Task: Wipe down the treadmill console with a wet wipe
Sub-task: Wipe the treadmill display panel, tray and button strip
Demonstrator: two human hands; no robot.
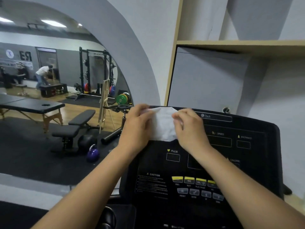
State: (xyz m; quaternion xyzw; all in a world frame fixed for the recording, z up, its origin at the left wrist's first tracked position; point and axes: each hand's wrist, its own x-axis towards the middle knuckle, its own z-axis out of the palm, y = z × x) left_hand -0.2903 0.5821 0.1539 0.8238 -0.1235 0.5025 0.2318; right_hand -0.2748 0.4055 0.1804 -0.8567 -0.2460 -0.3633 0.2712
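As we stood over the treadmill console (250,156), we held the wet wipe (162,124) stretched between both hands in front of its upper left part, close to the top edge. Our left hand (137,128) pinched the wipe's left edge with its fingers curled round it, and our right hand (189,129) gripped the right edge in the same way, thumb and fingers folded over the white sheet. The wipe hung crumpled and only partly spread (whether it touched the black panel we could not tell), just above the PULSE window (173,157). Lower on the console ran a row of yellow buttons (189,179), with grey buttons (194,192) beneath them and a CAUTION label (152,184) to their left. To our left an arched mirror (49,162) showed a weight bench (77,128), a purple kettlebell (93,153) and a black massage table (33,107). Above the console a wooden shelf (239,45) crossed the grey wall.
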